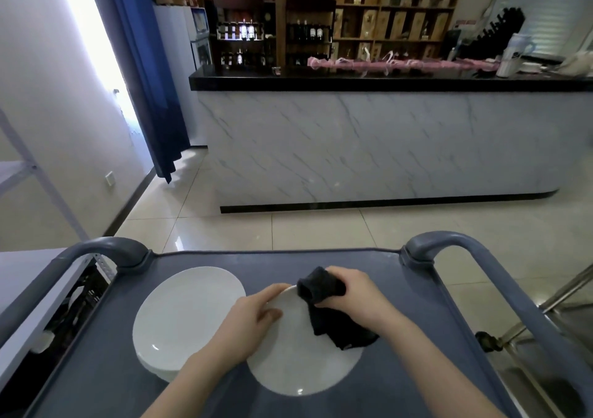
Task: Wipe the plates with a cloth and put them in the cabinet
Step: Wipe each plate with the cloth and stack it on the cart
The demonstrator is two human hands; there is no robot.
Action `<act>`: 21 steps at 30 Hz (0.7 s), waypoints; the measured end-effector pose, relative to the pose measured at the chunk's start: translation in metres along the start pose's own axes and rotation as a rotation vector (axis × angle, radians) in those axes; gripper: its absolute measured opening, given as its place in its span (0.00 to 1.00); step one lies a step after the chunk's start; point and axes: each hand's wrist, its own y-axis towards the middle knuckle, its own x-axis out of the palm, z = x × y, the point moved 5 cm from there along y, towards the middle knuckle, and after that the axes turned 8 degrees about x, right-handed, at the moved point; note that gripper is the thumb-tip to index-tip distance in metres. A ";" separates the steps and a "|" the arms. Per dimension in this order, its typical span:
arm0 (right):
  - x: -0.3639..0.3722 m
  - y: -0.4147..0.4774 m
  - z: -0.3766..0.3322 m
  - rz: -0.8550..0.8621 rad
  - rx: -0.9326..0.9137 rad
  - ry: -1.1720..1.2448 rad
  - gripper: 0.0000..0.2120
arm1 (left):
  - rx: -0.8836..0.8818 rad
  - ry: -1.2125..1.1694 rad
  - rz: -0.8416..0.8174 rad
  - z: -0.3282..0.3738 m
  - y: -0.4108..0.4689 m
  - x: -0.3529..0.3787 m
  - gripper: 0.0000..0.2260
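On the cart tray (417,337), toward its near edge, the left hand (253,318) grips the far-left rim of a white plate (298,363); the right hand (356,295) clutches a bunched black cloth (333,324) against that plate's far rim, and a stack of plates (183,315) sits by the left edge

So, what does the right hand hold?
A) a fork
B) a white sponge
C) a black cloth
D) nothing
C: the right hand grips a black cloth on the plate, whose rim the left hand holds.
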 end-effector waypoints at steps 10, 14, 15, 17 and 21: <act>0.021 -0.019 0.045 0.109 0.281 0.707 0.13 | -0.104 -0.356 0.246 -0.006 -0.020 -0.024 0.20; 0.066 -0.036 0.068 0.053 0.460 1.016 0.12 | -0.143 -0.569 0.378 -0.012 -0.024 -0.027 0.18; 0.069 -0.037 0.067 0.022 0.473 1.025 0.12 | -0.144 -0.581 0.378 -0.011 -0.024 -0.027 0.18; 0.061 -0.036 0.060 0.010 0.471 0.988 0.11 | -0.138 -0.554 0.354 -0.010 -0.022 -0.029 0.19; 0.016 -0.024 0.033 0.009 0.308 0.763 0.12 | -0.129 -0.477 0.245 -0.009 -0.018 -0.041 0.18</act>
